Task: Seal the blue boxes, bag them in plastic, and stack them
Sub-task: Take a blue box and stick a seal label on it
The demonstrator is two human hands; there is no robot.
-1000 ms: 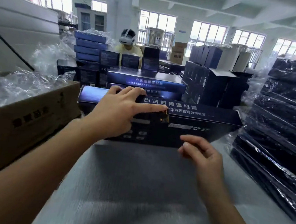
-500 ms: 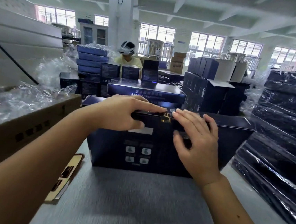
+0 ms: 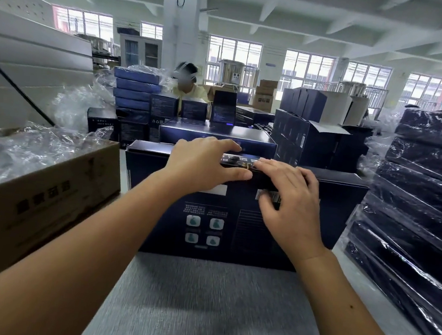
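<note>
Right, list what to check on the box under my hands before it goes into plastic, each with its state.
1. Box upright: ok, the blue box stands on its long edge on the grey table.
2. Hands in place: ok, the left hand and the right hand both press along the box's top edge.
3. Sticker fully stuck down: cannot tell, the gold sticker is mostly hidden between the fingers.
4. Plastic ready: ok, clear plastic lies heaped on the brown carton at the left.
5. Place to stack: ok, a pile of wrapped boxes stands at the right.
</note>
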